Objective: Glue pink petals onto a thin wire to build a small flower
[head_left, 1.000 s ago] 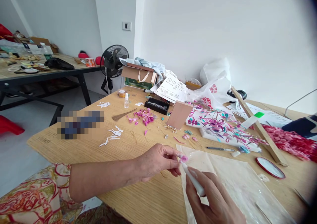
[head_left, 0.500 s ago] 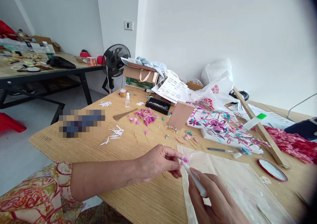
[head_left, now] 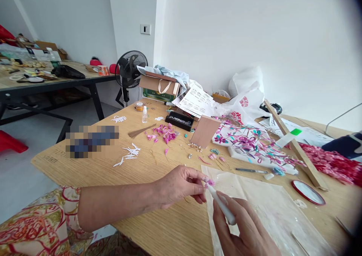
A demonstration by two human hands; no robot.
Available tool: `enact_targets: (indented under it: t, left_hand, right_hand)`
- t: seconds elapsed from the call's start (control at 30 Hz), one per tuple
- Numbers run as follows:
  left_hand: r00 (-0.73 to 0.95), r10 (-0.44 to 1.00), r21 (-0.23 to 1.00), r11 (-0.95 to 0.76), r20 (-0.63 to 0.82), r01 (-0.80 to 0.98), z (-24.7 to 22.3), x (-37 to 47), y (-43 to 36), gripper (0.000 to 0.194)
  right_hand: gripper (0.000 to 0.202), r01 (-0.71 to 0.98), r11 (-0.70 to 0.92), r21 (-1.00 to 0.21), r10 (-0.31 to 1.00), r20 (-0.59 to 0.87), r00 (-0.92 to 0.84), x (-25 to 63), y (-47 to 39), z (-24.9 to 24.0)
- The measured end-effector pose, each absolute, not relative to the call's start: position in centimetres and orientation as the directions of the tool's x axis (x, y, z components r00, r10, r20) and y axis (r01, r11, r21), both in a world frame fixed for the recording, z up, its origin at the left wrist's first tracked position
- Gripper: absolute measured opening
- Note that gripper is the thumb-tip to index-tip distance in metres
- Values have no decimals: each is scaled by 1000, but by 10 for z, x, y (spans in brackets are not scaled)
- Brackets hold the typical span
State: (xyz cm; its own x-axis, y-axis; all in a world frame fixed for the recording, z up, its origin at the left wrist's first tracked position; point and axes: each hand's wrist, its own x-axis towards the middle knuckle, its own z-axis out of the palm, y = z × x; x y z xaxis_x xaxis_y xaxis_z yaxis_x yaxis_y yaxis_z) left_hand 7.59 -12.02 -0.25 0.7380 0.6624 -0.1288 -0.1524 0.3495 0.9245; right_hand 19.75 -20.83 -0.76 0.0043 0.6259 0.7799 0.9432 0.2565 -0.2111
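Observation:
My left hand [head_left: 181, 186] pinches a small pink-purple petal piece [head_left: 209, 182] between thumb and fingers, over the left edge of a translucent plastic sheet [head_left: 254, 207]. A thin gold wire shows below these fingers. My right hand [head_left: 246, 225] is closed round a white tapered tube [head_left: 226, 208], whose narrow tip is at the petal piece; whether it touches cannot be made out. Several pink petals [head_left: 166, 132] are heaped beyond my left hand. Closer to the sheet lie a few petals on wires [head_left: 217, 157].
White strips [head_left: 131, 151] lie at left, with a spray bottle [head_left: 144, 114] behind. A wooden block [head_left: 205, 131] stands upright near a black tray [head_left: 179, 121]. To the right are a pen [head_left: 251, 170], a red-rimmed round dish [head_left: 308, 192], a wooden bar [head_left: 299, 150] and floral embroidery [head_left: 251, 142].
The whole view has shifted slightly, so everything sits a little further left. Both hands keep the same hold, with the tube's tip still at the petal piece.

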Motion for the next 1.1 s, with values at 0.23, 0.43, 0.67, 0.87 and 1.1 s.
enact_targets:
  t: [0.23,0.43,0.67,0.87,1.1]
  left_hand:
    - [737,664,930,339,-128,-144,-4,76,-122,25]
    - [736,663,931,339,-137,-132,-5,76,-121,29]
    - [750,654,924,339,-98,-175,-4,72,-119,27]
    - [748,646,907,392,-151,-156,-3,73,-120,26]
    - [750,639,902,407,-170,-142,-1,73,-121,26]
  right_hand:
    - [10,953,194,-234,618,783,67,200,-210,-1]
    - [8,960,143,-242,622,776,103,201,-213,-1]
    - [8,946,153,-287,603,785,140,197,-213,-4]
    - [7,938,174,-299,613,779,135,195,-214,-4]
    - [10,929,187,-319,635,761,133,196,-214,-7]
